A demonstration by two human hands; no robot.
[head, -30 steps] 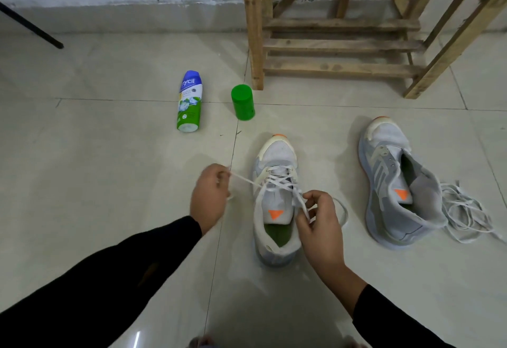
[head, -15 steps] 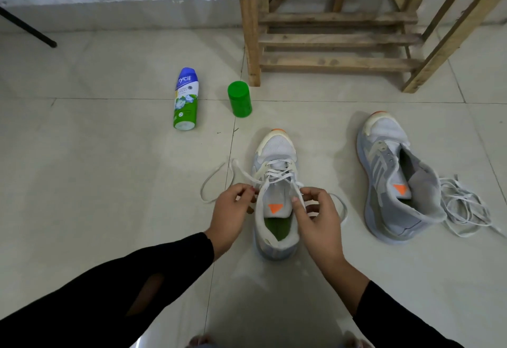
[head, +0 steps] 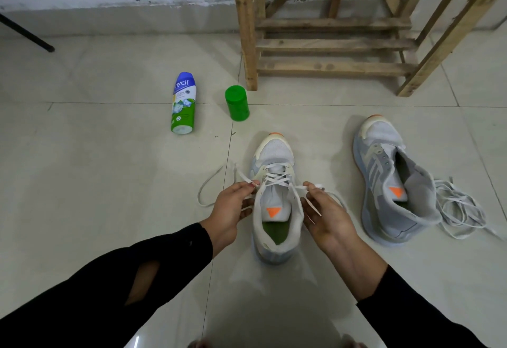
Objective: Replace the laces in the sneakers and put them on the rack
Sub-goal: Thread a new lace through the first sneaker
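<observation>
Both lace ends were pinched at the near sneaker.

The left hand [head: 230,207] and right hand [head: 326,216] each pinched one end of the lace [head: 277,180] in curled fingers, flanking the half-laced sneaker [head: 274,155] on the floor. An uneven pull could have left one end short, or an upper eyelet skipped. Beyond, the second sneaker [head: 384,172] lay unlaced beside a loose lace [head: 461,210]. Neither was on the rack [head: 329,65] yet.

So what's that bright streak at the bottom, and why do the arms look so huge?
Head view: the streak is light glaring off the glossy floor; the wide-angle lens stretches the edges, so the sleeves loom; the laced sneaker mid-frame is sharp, and shadows are soft and faint.
</observation>
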